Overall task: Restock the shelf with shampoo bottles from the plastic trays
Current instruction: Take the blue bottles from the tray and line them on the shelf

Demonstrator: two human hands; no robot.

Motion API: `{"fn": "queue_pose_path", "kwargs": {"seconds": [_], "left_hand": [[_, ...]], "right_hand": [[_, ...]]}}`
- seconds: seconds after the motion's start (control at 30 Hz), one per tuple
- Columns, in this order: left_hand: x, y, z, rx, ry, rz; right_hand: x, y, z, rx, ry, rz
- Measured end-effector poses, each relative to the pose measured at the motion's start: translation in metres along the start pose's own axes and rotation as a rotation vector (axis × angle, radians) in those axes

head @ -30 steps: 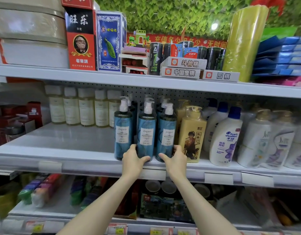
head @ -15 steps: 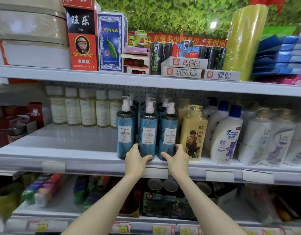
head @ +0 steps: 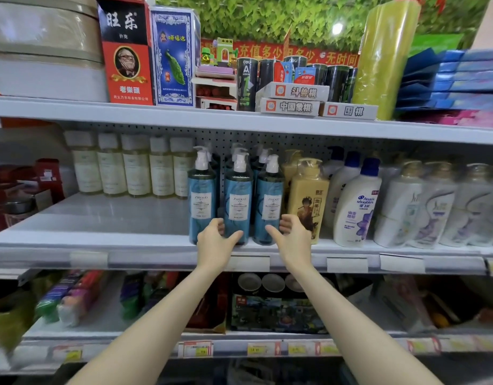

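The white metal shelf [head: 101, 218] runs level with my left hand [head: 216, 241]; an upper shelf board [head: 184, 118] lies above it and a lower shelf board [head: 101, 325] below. Behind my right hand [head: 292, 238] stands a perforated back panel [head: 301, 140]. High above both: green leaf wall covering [head: 267, 15] with one bright spot of light [head: 337, 28].

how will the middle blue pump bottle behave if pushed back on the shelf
The middle blue bottle is tall and narrow with a pump on top, so a high push would probably tip it; the left hand grips it low, which seems safer. Its shiny surface looks slippery. The right blue bottle close beside it may steady it.
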State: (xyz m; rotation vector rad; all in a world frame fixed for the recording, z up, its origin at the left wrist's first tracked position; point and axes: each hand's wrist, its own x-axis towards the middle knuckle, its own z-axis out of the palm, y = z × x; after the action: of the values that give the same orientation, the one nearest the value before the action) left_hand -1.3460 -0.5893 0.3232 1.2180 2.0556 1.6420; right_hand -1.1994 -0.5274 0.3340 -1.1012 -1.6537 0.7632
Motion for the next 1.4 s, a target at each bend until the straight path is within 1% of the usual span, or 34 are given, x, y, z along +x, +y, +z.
{"fn": "queue_pose_path", "kwargs": {"seconds": [0.17,0.3,0.5,0.63,0.77,1.03,1.2,1.4], "left_hand": [[-0.025,0.019,-0.027,-0.172,-0.040,0.051],[-0.045,0.027,-0.049,-0.259,-0.034,0.030],[-0.084,0.026,-0.069,-0.290,-0.081,-0.034],[-0.121,0.004,-0.077,-0.287,-0.059,-0.086],[-0.150,-0.022,-0.095,-0.214,-0.075,-0.147],[-0.179,-0.099,-0.129,-0.199,-0.096,-0.328],[-0.177,-0.174,-0.151,-0.208,-0.128,-0.441],[-0.163,-0.284,-0.178,-0.203,-0.216,-0.656]], "right_hand": [[-0.011,-0.017,-0.007,0.073,-0.048,-0.034],[-0.028,-0.030,-0.017,0.141,-0.105,-0.062],[-0.066,-0.028,-0.032,0.216,-0.166,-0.031],[-0.101,-0.011,-0.030,0.234,-0.239,0.025],[-0.133,0.003,-0.015,0.255,-0.276,0.115],[-0.190,0.034,0.044,0.193,-0.389,0.238],[-0.217,0.061,0.104,0.159,-0.443,0.328],[-0.262,0.109,0.194,0.085,-0.509,0.526]]}}
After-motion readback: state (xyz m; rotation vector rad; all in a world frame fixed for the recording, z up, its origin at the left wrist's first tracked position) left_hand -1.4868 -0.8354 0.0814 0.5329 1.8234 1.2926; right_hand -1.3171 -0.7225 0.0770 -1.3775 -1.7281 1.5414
